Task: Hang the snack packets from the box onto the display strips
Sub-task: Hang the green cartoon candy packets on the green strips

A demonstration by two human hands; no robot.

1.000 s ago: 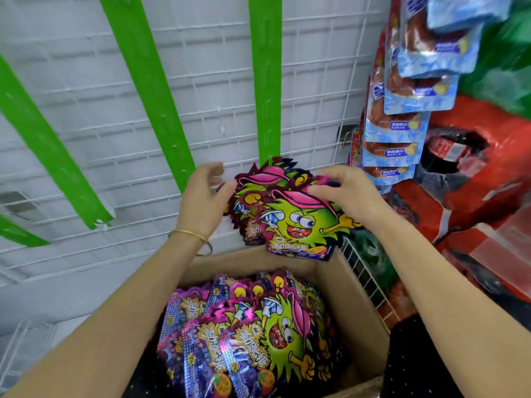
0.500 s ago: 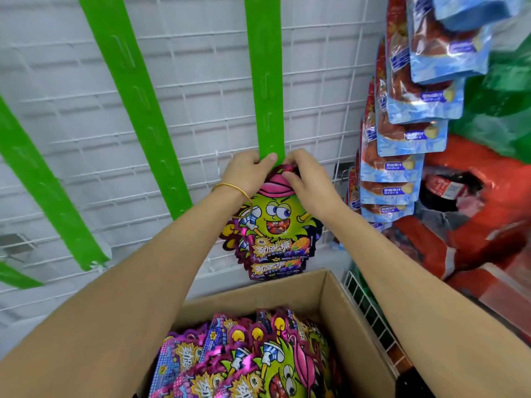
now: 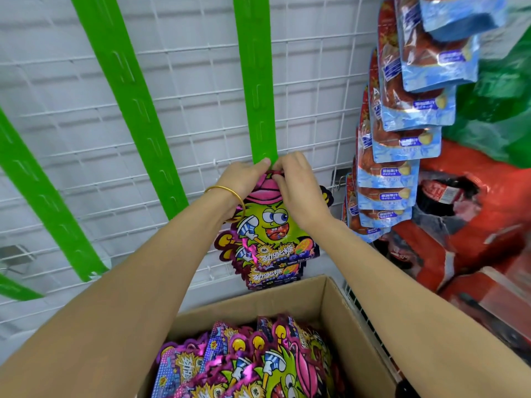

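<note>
A purple snack packet point(image 3: 273, 228) with a green cartoon face hangs against the lower end of the middle green display strip point(image 3: 257, 81). My left hand point(image 3: 244, 176), with a gold bangle at the wrist, and my right hand point(image 3: 298, 188) both pinch the packet's pink top edge at the strip. A second packet point(image 3: 273, 278) of the same kind hangs just below it. The open cardboard box point(image 3: 342, 317) at the bottom holds several more such packets point(image 3: 253, 360).
Two more green strips point(image 3: 129, 104) slant across the white wire grid point(image 3: 316, 81) on the left. A column of blue and red packets point(image 3: 402, 145) hangs at the right, beside large red and green bags point(image 3: 474, 214).
Both hands carried the packet from above the box up to the middle strip's lower end. In the last half second they have stayed at the packet's top with little movement.
</note>
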